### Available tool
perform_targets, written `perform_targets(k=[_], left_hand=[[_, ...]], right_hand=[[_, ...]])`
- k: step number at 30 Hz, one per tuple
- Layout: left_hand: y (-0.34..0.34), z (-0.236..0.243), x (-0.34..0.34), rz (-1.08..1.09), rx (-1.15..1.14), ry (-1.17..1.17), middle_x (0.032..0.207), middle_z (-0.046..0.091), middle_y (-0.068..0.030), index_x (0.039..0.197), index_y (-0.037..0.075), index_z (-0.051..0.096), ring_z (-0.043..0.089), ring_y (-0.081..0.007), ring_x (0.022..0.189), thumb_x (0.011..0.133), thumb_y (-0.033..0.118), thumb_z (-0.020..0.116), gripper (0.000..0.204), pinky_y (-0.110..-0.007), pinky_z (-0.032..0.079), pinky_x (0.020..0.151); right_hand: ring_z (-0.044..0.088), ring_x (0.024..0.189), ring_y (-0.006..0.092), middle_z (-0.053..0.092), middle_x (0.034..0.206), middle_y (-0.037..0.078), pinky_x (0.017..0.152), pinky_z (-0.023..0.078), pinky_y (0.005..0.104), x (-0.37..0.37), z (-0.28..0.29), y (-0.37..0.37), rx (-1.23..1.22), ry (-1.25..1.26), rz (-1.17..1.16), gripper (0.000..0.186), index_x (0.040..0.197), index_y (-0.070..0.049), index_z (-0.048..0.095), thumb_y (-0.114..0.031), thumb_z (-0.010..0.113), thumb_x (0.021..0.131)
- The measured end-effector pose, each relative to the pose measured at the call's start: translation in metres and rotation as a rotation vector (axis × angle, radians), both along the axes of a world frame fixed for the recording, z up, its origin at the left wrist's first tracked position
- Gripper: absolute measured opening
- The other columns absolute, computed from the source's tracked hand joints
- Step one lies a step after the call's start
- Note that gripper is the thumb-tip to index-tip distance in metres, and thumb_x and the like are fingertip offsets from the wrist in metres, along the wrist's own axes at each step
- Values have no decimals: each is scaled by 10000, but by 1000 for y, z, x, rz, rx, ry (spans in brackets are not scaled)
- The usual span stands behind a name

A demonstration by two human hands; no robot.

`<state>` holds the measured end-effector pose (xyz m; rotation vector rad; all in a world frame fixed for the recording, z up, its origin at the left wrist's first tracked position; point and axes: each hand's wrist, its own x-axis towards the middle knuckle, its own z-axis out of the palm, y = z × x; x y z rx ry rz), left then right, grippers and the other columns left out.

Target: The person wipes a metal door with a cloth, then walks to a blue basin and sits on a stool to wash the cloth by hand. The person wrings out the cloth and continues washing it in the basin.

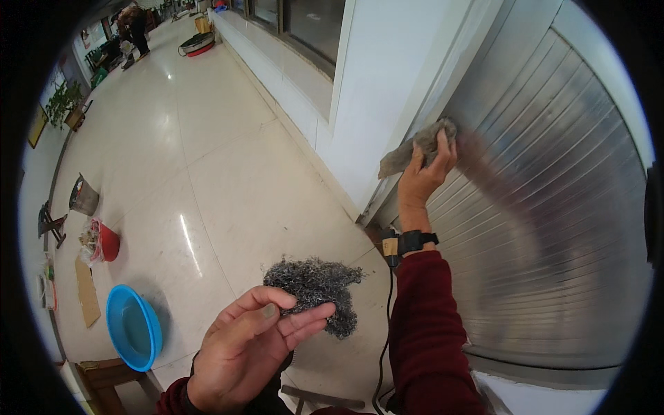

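My left hand (256, 332), low in the middle, has its fingers curled around the edge of a tangled clump of grey steel wool (315, 273). My right hand (429, 166) grips a dirty beige cloth (401, 155), held at the pale frame (467, 48) beside a ribbed metal door panel (553, 242). A dark band with a box is on my right wrist. Below it, a dark and tan device (389, 247) with a black cable stands by the frame.
A blue basin (133, 349), red bucket (107, 241), metal bucket (84, 200), cardboard (88, 297) and plant (63, 104) line the left. A white wall (370, 117) with windows runs along the right. A person (135, 31) bends far down the corridor. A wooden stool (97, 377) is lower left.
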<state>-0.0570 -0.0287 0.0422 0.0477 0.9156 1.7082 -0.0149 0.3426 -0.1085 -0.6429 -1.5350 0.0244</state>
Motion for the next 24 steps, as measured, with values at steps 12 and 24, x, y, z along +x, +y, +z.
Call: perform_targets(k=[12,24], left_hand=[[37,-25,1,-103,-28,20,1159,619,-90,1147,64,569,506,-423,1266,963,262,616,274,-493,373,1103],[46,-21,22,-21,-80,88,1184,624,-189,1101,57,585,537,-426,1240,973,208,568,198,-500,413,1081]], right_hand=[[542,1191,323,557,1309,209,1036,410,416,8,-220,-37,-890,255,137,402,1317,21,501,-120,596,953],[587,1125,316,602,1275,198,986,455,399,56,-232,-36,-1388,-92,216,452,1304,71,559,-141,635,912]])
